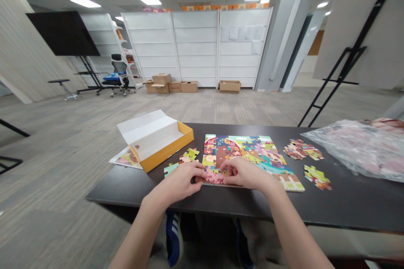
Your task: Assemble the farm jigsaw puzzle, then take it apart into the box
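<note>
Pink piece (215,176) between curled fingers (199,172)

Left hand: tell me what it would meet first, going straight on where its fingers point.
The left hand would likely first meet the pink part of the puzzle, though depth at its fingertips is unclear.

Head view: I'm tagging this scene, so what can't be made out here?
All in the head view:
- Pink puzzle part: ends covered by the left hand and right hand.
- Fingertip grip: hidden by the fingers themselves.
- Printed sheet: partly under the yellow box.
- Plastic bag: cut off by the right edge; contents blurred by wrinkled plastic.
- Papers on the shelves: writing too small.
</note>
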A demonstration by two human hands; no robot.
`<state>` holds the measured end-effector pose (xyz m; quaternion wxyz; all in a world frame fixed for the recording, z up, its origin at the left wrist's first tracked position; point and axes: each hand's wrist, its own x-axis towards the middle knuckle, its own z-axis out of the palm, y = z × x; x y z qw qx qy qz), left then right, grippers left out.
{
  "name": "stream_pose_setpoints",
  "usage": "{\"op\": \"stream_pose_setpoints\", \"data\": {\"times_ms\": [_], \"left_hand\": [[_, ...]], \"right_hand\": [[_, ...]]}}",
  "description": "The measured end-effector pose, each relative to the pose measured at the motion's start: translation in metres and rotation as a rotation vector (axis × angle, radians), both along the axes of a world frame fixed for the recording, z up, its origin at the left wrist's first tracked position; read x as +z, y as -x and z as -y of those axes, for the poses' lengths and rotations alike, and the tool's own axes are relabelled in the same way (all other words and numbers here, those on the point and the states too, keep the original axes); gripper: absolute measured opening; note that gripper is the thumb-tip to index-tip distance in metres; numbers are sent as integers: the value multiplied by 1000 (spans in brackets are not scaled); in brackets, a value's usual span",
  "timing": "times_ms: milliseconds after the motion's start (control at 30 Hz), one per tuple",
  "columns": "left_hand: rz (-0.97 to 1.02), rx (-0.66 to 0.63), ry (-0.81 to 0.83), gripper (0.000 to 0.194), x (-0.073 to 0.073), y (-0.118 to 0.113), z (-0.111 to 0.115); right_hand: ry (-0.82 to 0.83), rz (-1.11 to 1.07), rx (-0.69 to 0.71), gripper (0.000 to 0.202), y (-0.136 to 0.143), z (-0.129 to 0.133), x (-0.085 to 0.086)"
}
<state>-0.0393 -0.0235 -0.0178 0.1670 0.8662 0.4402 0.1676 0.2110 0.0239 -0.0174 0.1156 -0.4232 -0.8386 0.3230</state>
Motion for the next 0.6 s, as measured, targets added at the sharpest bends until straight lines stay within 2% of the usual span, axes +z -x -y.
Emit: {"op": "stream_pose_setpoints", "data": {"times_ms": [233,333,433,600], "left_hand": [[6,2,21,25,-2,1,-3],[31,-2,9,26,-3,0,-4],[49,-7,14,25,-4,-2,-3],[67,-11,27,23,-4,-5,-4]], "right_hand": [[2,-5,7,32,-3,1,0],[24,-11,-24,28,-11,1,5],[4,-55,-85,18,-28,-1,10],[-103,-42,-256,23,-61,-8,12]]}}
